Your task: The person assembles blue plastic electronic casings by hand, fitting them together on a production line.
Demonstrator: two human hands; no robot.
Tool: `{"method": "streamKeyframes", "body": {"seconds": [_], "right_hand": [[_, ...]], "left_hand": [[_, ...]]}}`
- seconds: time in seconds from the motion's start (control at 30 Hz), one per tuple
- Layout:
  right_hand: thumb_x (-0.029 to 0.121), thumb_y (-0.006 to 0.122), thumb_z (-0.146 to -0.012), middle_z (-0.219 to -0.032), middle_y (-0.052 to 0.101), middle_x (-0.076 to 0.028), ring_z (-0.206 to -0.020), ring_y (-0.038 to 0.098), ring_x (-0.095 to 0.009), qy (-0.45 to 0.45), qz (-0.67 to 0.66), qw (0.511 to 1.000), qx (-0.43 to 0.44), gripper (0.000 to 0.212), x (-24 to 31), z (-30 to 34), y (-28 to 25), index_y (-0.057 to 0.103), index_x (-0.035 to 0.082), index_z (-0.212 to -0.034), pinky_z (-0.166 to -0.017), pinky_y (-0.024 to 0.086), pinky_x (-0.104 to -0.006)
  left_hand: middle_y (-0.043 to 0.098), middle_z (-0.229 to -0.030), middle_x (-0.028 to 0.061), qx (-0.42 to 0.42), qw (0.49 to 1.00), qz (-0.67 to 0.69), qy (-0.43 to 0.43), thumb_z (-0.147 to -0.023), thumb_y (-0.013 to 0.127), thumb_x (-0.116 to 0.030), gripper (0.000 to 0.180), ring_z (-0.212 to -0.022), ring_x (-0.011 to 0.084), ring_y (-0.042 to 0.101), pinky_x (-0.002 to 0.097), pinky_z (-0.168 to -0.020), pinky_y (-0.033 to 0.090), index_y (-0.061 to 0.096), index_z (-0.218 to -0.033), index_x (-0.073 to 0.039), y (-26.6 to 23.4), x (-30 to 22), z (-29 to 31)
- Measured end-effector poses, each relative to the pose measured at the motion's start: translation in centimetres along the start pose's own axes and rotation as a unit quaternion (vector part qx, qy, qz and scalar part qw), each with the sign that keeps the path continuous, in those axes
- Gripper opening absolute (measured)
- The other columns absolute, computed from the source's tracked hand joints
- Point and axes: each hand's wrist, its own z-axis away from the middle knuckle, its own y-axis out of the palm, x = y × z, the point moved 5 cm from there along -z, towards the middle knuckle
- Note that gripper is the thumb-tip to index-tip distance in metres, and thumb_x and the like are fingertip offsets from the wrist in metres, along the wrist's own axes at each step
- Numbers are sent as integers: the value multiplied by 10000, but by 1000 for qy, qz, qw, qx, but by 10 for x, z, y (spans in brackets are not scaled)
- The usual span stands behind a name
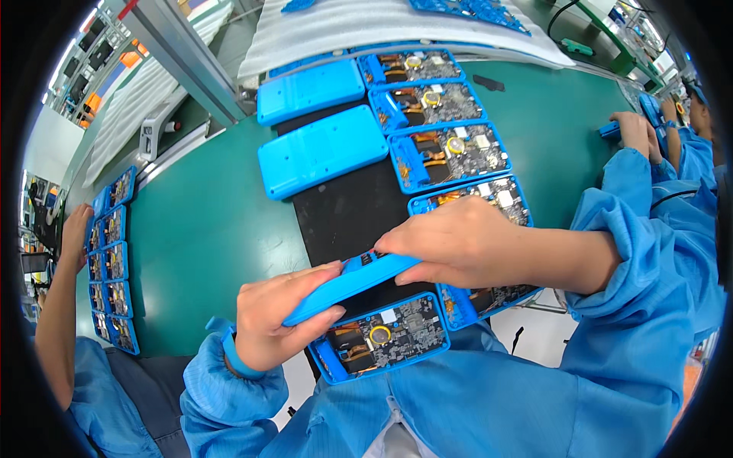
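Blue case (353,288): likely light, stiff, slick; best held by both ends, off the fragile-looking inside
Left hand (275,313): clamped on left end
Right hand (458,238): pinching right end

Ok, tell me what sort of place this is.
Probably an electronics assembly workshop: open blue cases with circuit boards lie in rows on a green bench, with co-workers' hands at both sides.

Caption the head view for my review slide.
Left hand and right hand hold a blue casing near an open unit with exposed circuitry at a green bench.
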Motion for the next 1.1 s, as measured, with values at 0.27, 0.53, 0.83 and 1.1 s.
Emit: {"method": "streamKeyframes", "body": {"seconds": [0.27, 0.53, 0.83, 1.1], "right_hand": [[302, 584, -865, -1088, 623, -100, -859, 638, -277, 5, -74, 989, 127, 429, -9, -4, -9, 510, 67, -1216, -662, 523, -362], [309, 577, -873, -934, 642, -118, -729, 634, -275, -26, -67, 996, 53, 381, -21, -6, -8, 549, 43, -1144, -597, 498, -384], [449, 548, -899, -791, 662, -82, -656, 639, -150, 301, -598, 739, 77, 446, -24, -31, -5, 638, 14, -938, -626, 530, -252], [419, 503, -922, -768, 663, -135, -657, 651, -226, 408, -585, 692, 117, 461, -11, -24, 5, 629, -24, -948, -612, 524, -298]], "left_hand": [[668, -1016, 162, 10, 1000, -4, -1, -698, 741, -95, 389, -857, 262, 679, 307, -744, 526, 632, -1052, 24, -2, 9, 1], [668, -1006, 158, 25, 998, 13, -60, -720, 727, -118, 399, -870, 266, 669, 318, -763, 515, 618, -1075, 26, -10, 18, -4], [581, -1211, 143, -24, 881, -447, 156, -646, 771, -307, 643, -1159, 292, 539, 388, -925, 425, 556, -1206, -76, 11, -56, -15], [667, -1004, 151, -44, 932, -296, 203, -660, 761, -178, 452, -916, 292, 664, 316, -707, 522, 635, -1058, -6, -8, -42, -19]]}}
